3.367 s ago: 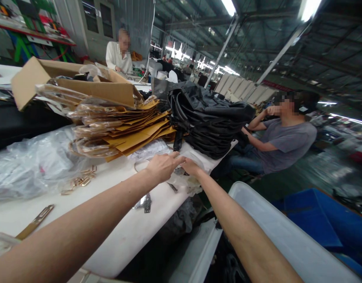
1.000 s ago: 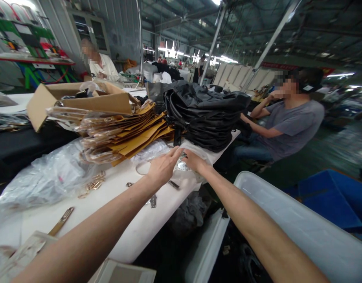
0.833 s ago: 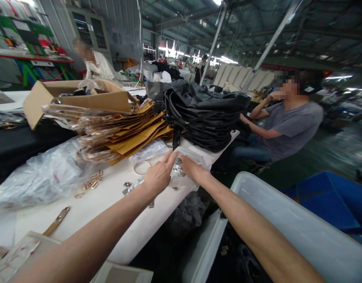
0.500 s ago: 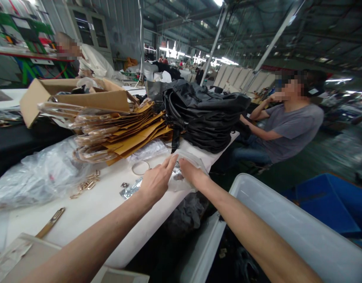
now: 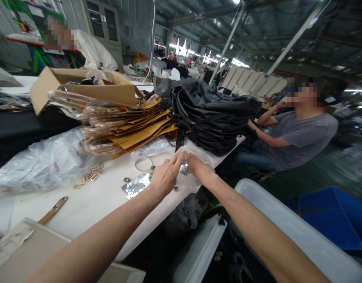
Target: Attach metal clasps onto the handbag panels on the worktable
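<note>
Over the white table (image 5: 116,212), my left hand (image 5: 166,177) reaches forward with its fingers pressed together at the mouth of a clear plastic bag (image 5: 191,181). Facing it, my right hand (image 5: 200,169) has its fingers curled in on the same bag, and the fingertips of both hands nearly meet. Small silver metal plates (image 5: 184,168) show between the hands. More of these lie in a loose silver pile (image 5: 138,185), left of my left hand. A thin gold ring (image 5: 143,164) lies just behind that pile. The exact fingertip grip is partly hidden.
Yellow-brown bags (image 5: 139,135) and black bags (image 5: 213,118) are stacked behind my hands. Gold buckles (image 5: 94,173) and a strap (image 5: 54,210) lie to the left. Below the table's right edge stands a white bin (image 5: 272,212). A seated person (image 5: 304,133) is at the right.
My fingertips have come closer together at the bag. The silver pile beside my left hand shows larger and brighter. The whole view has shifted slightly.
</note>
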{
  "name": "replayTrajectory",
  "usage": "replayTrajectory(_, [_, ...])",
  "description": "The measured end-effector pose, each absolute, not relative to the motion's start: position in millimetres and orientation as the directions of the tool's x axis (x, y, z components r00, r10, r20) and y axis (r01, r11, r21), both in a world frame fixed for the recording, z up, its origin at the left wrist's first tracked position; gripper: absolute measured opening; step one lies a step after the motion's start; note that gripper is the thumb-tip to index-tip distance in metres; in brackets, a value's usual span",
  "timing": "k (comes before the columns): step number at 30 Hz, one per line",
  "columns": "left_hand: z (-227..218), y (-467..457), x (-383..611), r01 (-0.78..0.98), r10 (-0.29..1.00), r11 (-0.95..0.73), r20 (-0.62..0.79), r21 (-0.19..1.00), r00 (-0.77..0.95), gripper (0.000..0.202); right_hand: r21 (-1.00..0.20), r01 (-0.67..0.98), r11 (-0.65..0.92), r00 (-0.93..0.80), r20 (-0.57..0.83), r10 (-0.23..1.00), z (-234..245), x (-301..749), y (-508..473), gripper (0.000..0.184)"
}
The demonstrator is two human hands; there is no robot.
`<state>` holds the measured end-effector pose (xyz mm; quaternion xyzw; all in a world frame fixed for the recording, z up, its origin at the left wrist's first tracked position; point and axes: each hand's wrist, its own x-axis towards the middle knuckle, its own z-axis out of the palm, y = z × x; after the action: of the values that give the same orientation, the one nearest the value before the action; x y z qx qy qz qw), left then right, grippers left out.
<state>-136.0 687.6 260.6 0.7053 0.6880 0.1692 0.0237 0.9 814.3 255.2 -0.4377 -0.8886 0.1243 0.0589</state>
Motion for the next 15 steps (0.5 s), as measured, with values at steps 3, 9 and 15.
replayTrajectory(3, [259.0,688.7,-137.9,0.953,0.979,-0.051,0.204,0.300,-0.012,0.103,0.065,0.729,0.681,-0.681,-0.022,0.732,250.9,10.3,795.8,0.035])
replayTrajectory(9, [264.1,692.5,-134.1,0.938,0.985,-0.001,0.161,0.346,-0.059,0.106,-0.099,0.677,0.729,-0.710,0.171,0.683,240.6,37.2,780.3,0.025])
replayTrajectory(15, [262.7,687.0,-129.0,0.944,0.990,-0.050,0.139,0.325,0.005,0.099,-0.541,0.630,0.557,-0.526,0.231,0.819,233.1,54.2,780.9,0.023])
